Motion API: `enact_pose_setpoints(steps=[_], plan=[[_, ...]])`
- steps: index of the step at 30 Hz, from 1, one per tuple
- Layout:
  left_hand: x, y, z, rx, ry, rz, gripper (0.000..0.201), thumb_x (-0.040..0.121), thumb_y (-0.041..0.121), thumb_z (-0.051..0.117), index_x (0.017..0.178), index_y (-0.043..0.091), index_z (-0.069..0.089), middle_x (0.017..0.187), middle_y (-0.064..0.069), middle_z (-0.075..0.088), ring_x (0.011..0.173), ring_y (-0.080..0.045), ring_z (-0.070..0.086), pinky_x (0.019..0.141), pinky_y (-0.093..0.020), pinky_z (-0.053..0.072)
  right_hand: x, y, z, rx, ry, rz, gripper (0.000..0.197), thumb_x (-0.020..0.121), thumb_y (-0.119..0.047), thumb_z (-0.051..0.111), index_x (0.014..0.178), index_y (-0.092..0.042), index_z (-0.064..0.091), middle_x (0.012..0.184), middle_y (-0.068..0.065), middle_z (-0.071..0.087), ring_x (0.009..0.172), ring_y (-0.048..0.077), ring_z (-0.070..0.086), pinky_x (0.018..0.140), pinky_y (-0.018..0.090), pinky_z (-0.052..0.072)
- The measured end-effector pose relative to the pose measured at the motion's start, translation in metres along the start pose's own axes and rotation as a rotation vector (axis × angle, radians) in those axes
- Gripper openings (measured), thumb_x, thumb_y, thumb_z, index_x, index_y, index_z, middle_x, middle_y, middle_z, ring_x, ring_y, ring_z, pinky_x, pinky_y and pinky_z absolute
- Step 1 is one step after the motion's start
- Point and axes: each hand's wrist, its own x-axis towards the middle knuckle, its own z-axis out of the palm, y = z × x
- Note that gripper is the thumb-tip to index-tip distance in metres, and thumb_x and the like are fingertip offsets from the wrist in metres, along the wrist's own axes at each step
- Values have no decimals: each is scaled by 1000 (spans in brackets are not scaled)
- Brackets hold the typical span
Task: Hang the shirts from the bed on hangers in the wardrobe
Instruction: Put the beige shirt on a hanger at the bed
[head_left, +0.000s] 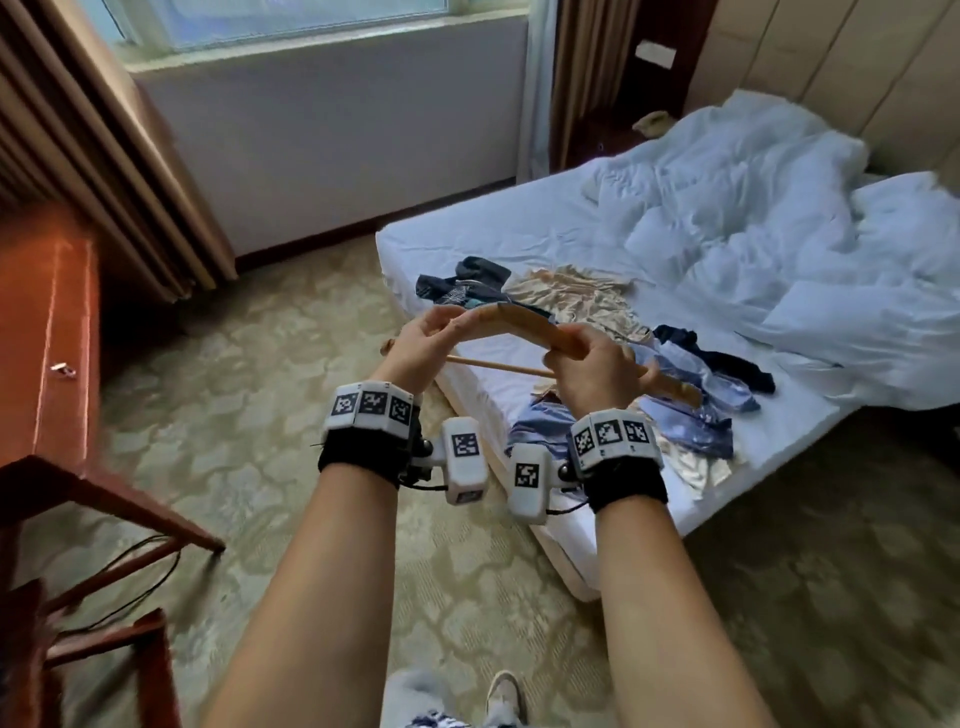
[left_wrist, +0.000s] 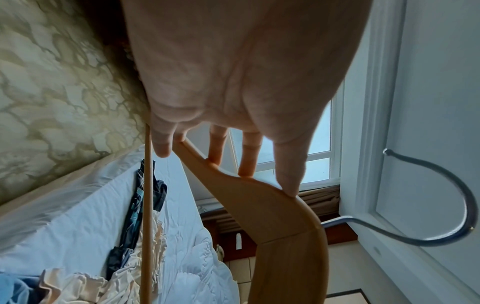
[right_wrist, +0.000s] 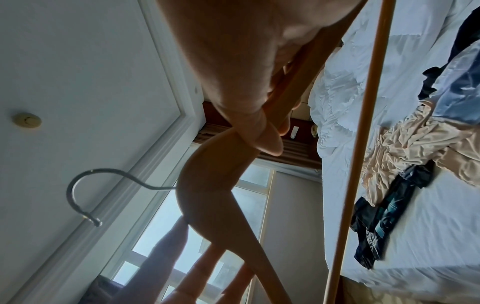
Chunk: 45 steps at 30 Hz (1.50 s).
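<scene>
Our left hand pinches one arm of the wooden hanger, fingertips pressed along its upper edge, while our right hand is wrapped around the other arm. The hanger sits between both hands, held level in the air over the near edge of the bed, its metal hook pointing away from us. Just beyond our hands the shirts lie crumpled on the white sheet: dark blue, cream and light blue. A rumpled duvet lies farther back, and a wooden tabletop stands at our left
</scene>
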Motion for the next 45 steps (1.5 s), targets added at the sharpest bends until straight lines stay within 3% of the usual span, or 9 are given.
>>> enact_pose_setpoints(steps=[11,16,20,25,28,32,39,43,45], plan=[[217,-5,14,12,-136,33,41,90,46,67,120,17,65,120,0,67,113,-10,59,86,-28,43,175,-19,69,-25,16,52,24,79,-42,72,102,-38,68,97,-9,71,105,21,57,100,41,25],[316,13,6,-13,-211,36,46,77,57,71,109,23,68,117,-3,70,112,-15,63,92,-34,45,251,-54,90,22,-9,91,16,81,-42,73,93,-37,64,83,-14,67,92,16,59,103,42,30],[380,31,11,-1,-280,53,52,68,65,74,103,26,71,109,-5,71,109,-28,65,98,-50,50,302,-81,90,8,-5,85,13,84,-34,70,96,-36,65,84,-13,66,91,16,59,105,43,33],[448,40,30,31,-321,93,39,87,47,69,112,16,69,114,-2,70,103,-11,62,90,-32,46,364,-90,94,-6,-16,80,19,82,-31,70,100,-38,67,88,-11,69,100,22,64,100,42,44],[486,36,48,32,-345,46,37,90,41,67,115,14,67,112,-1,69,91,-5,61,81,-27,45,403,-85,104,44,-62,82,22,82,-25,69,101,-36,68,93,-6,71,96,22,65,90,37,50],[537,32,80,54,-371,-2,39,93,37,65,121,10,64,114,1,66,95,4,57,75,-21,41,462,-65,120,117,-118,97,28,81,-18,68,105,-33,67,94,-5,69,95,22,64,88,38,52],[628,17,126,295,-500,-74,33,92,35,66,114,10,68,113,-7,69,99,-15,59,74,-25,41,563,-21,153,227,-291,172,21,82,-20,71,97,-32,63,96,-8,69,94,15,64,84,30,49],[677,4,137,352,-549,-216,30,95,36,63,117,16,67,119,-6,65,112,-22,56,93,-39,43,605,2,180,240,-301,242,31,81,-26,69,112,-30,68,107,-4,71,101,18,64,93,35,51],[697,-3,137,275,-518,-368,32,95,35,62,121,15,64,119,-5,62,111,-22,54,91,-39,42,623,11,192,236,-303,278,37,82,-28,70,119,-26,67,113,-5,69,104,18,63,94,34,50]])
